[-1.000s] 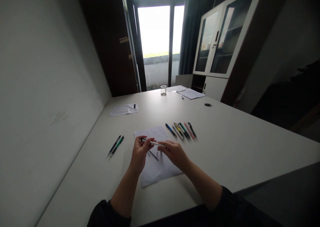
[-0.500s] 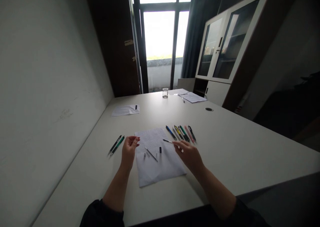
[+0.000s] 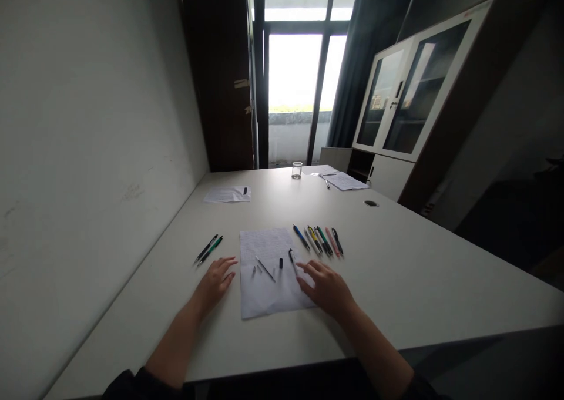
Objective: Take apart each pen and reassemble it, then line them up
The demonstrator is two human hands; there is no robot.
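A sheet of paper [image 3: 264, 303] with writing on its upper part lies before me on the table. On it are a thin pen refill [image 3: 265, 268], a short dark grip sleeve [image 3: 281, 263], a few tiny pen parts [image 3: 254, 269] and a pen barrel [image 3: 293, 261] with a dark end. My right hand [image 3: 324, 282] is over the sheet's right side, fingers apart, fingertips beside the barrel; whether they touch it I cannot tell. Left of the sheet, my left hand [image 3: 215, 282] hovers low or rests on the table, open and holding nothing.
Several pens [image 3: 318, 241] lie in a row right of the paper's top edge. Two more pens [image 3: 208, 249] are at the left. Farther back are a paper [image 3: 227, 195], a glass jar [image 3: 296, 170], stacked papers [image 3: 346, 181] and a cable hole [image 3: 371, 204].
My right hand has lowered, and the pen barrel it held now lies on the paper. My left hand has opened and dropped toward the table. The camera view has shifted slightly.
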